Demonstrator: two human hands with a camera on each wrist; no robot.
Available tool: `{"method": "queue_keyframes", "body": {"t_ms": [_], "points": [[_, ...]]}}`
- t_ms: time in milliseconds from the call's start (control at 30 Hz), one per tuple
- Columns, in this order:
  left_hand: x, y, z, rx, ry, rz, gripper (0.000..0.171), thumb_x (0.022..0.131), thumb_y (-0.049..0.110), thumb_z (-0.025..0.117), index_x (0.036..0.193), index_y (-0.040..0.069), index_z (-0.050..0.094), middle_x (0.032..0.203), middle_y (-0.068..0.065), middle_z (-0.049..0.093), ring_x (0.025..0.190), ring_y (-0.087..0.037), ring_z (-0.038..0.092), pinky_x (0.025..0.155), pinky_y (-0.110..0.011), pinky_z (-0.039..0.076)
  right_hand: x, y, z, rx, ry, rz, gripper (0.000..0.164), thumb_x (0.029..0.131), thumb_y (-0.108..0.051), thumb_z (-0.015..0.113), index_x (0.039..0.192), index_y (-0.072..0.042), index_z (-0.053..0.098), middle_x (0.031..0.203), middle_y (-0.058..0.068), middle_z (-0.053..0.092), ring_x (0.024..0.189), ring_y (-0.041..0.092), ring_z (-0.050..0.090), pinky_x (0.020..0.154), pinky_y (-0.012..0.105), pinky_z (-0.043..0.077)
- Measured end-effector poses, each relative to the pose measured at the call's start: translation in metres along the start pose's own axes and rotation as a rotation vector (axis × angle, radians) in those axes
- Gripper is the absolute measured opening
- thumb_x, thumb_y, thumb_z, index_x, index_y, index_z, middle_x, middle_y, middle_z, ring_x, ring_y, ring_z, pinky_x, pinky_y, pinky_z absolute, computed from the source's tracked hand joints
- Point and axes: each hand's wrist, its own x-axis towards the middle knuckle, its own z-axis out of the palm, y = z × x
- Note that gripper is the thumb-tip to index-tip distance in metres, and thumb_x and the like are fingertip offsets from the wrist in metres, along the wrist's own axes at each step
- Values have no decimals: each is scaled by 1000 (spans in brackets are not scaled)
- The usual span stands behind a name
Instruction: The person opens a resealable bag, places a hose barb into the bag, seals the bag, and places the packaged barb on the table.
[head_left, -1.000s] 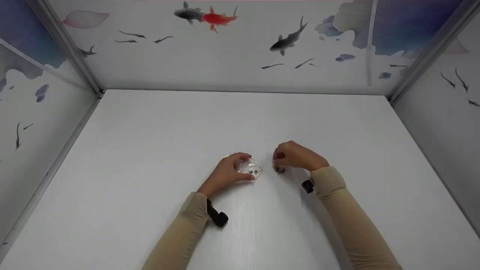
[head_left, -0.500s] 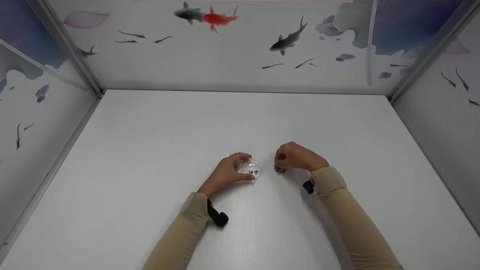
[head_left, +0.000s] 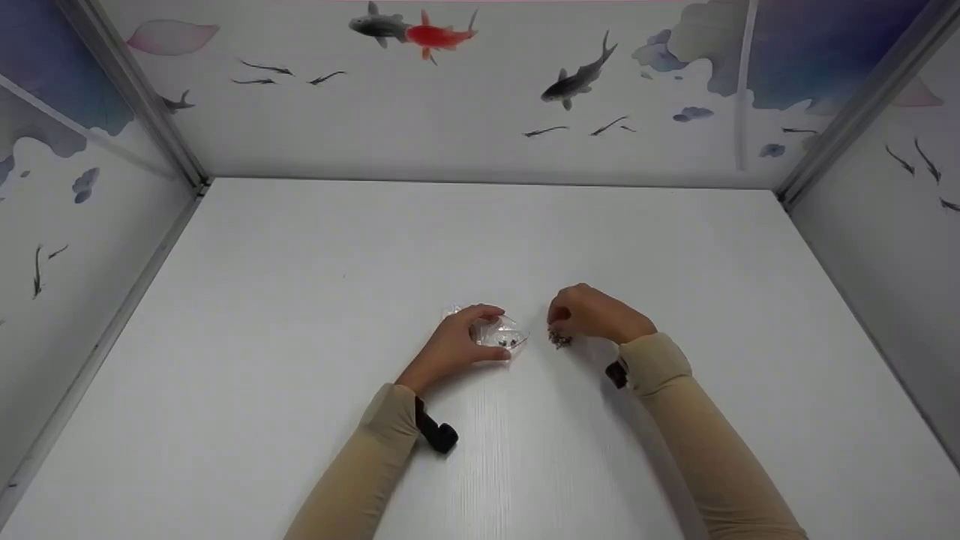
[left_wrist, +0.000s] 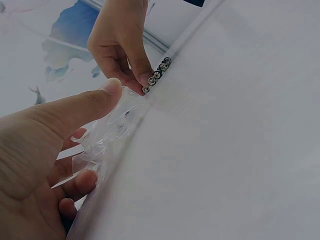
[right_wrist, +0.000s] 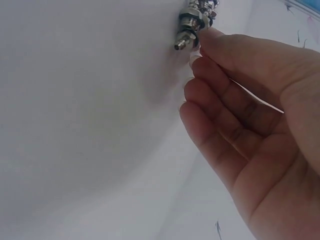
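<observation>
My left hand (head_left: 448, 346) holds a clear plastic bag (head_left: 504, 330), thumb on one side and fingers on the other. A couple of small dark metal pieces (head_left: 508, 343) show inside the bag. To its right, my right hand (head_left: 594, 311) reaches down to a small pile of shiny metal fittings (head_left: 559, 341) on the table, thumb and index finger pinching at one. Up close in the right wrist view, these metal fittings (right_wrist: 189, 22) have hex-like collars and narrow tips. From the left wrist side, the metal fittings (left_wrist: 157, 75) line up beyond the bag (left_wrist: 120, 117).
The white table (head_left: 345, 232) runs back to a panel (head_left: 465, 142) printed with fish. Side panels (head_left: 90, 247) with metal frame posts (head_left: 161, 112) bound it left and right. A black wrist camera (head_left: 442, 437) sticks out beneath the left sleeve.
The right fingers have shifted slightly at the metal pile, whose pieces look a little rearranged. The left hand and the bag stay in place.
</observation>
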Motion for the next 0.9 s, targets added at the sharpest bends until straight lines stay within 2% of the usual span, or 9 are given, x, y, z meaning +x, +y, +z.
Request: {"method": "queue_keyframes", "body": {"t_ms": [167,333,600,900], "points": [[0,-1,1,-3,-4,9,66,72,37,84,130,20,58,129,1,60,116,-17,53,98,-39,42,0,2,1,22,12,-44,12,87,-6,68,98,-9,74,97,3,70,86,15,59,80,33,51],[0,-2,1,0,-5,9,66,72,36,84,130,19,58,129,1,60,116,-18,53,98,-39,42,1,2,3,18,-1,-23,12,88,-8,68,98,-10,73,97,2,69,85,15,59,79,32,51],[0,0,0,3,0,10,65,72,33,85,130,18,58,127,0,61,106,-17,53,93,-36,42,2,2,3,0,-20,4,10,89,-10,66,98,-10,72,95,2,67,83,14,58,77,31,51],[0,1,-1,-4,-3,-4,66,72,31,85,130,19,58,133,0,58,119,-19,52,101,-39,41,0,1,1,19,-23,-15,9,92,-11,64,96,-10,72,91,1,68,78,12,58,72,29,50]]}}
